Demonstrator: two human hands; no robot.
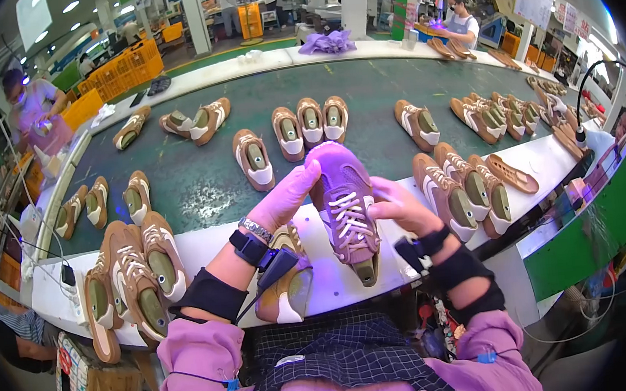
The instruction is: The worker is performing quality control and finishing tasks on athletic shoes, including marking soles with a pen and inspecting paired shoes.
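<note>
Both hands grasp one tan lace-up shoe (347, 207), raised above the near white tabletop (324, 284) with its toe far and its heel near, an angle that seems to turn its upper toward the wearer. The left hand (283, 198) grips the left side by the toe, the right hand (402, 206) the right side beside the laces, probably to steady it from both flanks; the fingers underneath are hidden. An olive form (367, 273) shows at its heel, likely keeping the shape. Another shoe (288, 306) sits below the left wrist, while a left cluster (130, 278) and a right cluster (447, 191) flank the hands, apparently leaving the middle free for handling.
</note>
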